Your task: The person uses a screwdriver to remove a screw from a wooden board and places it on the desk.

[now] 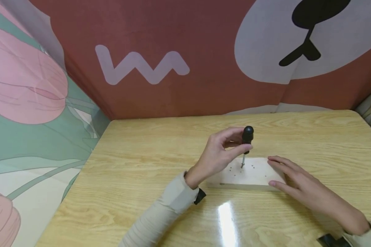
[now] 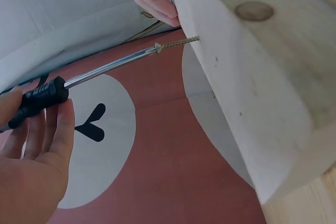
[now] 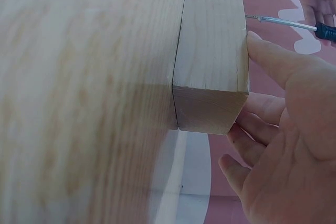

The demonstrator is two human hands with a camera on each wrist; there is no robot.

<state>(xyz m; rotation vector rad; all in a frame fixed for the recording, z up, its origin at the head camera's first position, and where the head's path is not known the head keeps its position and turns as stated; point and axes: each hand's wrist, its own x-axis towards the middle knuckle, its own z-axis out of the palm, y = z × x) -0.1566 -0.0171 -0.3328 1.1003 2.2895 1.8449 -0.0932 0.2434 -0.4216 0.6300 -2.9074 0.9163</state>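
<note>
My left hand [image 1: 221, 149] grips the black handle of a screwdriver [image 1: 247, 135], which stands nearly upright over a pale wooden block [image 1: 256, 178]. In the left wrist view the screwdriver's metal shaft meets the head of a screw [image 2: 178, 42], whose tip is at the block's face. Much of the screw's thread shows outside the wood. Several small dark holes dot the same face. At the block's right end rests my right hand [image 1: 300, 181], its thumb and fingers spread along the top and edges, as the right wrist view also shows [image 3: 294, 124].
The block lies on a wood-grain table [image 1: 148, 164]. Behind the table's far edge stands a red-brown wall covering [image 1: 173, 96] with cartoon shapes. A flower-patterned covering [image 1: 24, 144] hangs on the left. A dark knot [image 2: 254, 11] marks the block's side.
</note>
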